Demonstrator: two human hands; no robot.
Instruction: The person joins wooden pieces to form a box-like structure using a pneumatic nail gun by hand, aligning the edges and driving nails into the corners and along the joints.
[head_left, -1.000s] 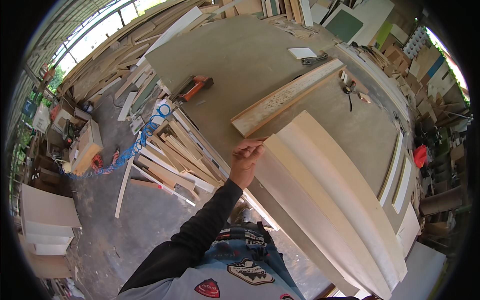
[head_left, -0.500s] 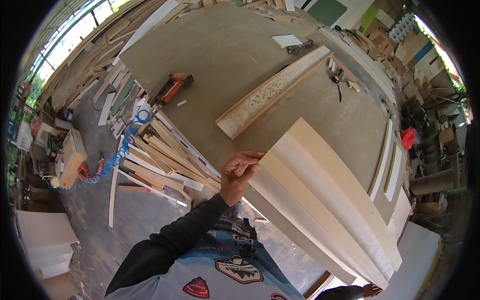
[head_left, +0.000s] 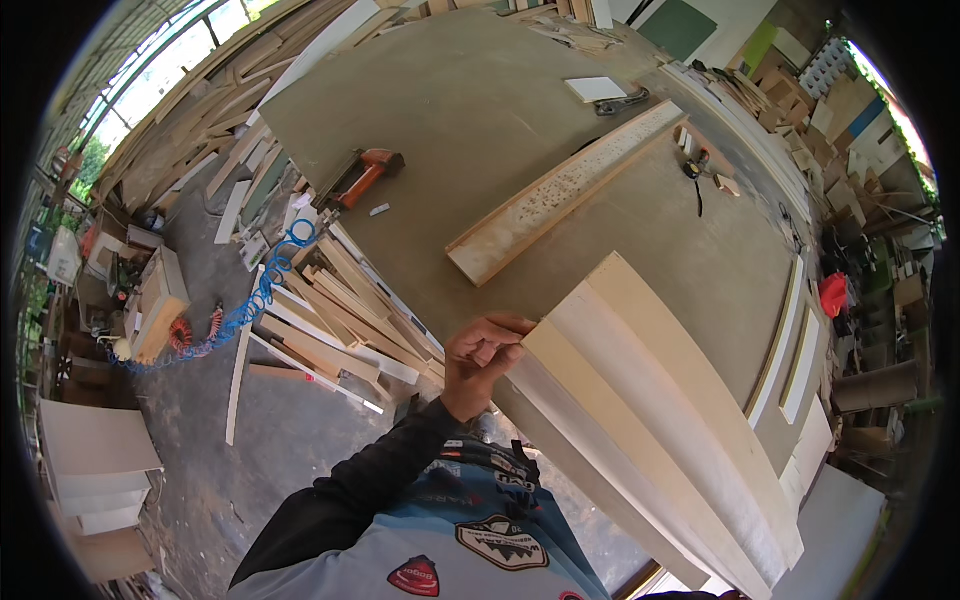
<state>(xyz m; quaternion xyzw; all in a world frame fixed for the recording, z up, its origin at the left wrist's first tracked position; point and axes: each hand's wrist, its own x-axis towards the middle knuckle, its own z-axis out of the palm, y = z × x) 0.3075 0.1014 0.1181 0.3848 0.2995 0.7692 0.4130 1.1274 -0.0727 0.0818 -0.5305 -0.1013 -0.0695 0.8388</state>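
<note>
A long pale wooden panel (head_left: 690, 385) with lengthwise raised strips and whitish recessed faces slants from the middle to the lower right. My left hand (head_left: 484, 362) is closed on its near left corner, thumb and fingers pinching the edge. At the panel's lower right end, my right hand (head_left: 733, 595) is almost wholly cut off by the picture's lower edge; only a sliver shows against that end. Beyond the panel, a narrow wooden trough (head_left: 560, 195) with a speckled inner face lies on the large brown worktable (head_left: 400, 90).
On the table lie an orange nail gun (head_left: 370, 178), a tape measure (head_left: 694, 166), a white board piece (head_left: 595, 89) beside a dark tool, and two white strips (head_left: 779, 335). Loose wood strips (head_left: 335, 315) and a coiled blue air hose (head_left: 265, 285) are at the left.
The whole view has shifted, with table things now slightly lower and to the right. My right hand, earlier visible gripping the panel's end, has mostly slipped out of the picture. The left grip is unchanged.
</note>
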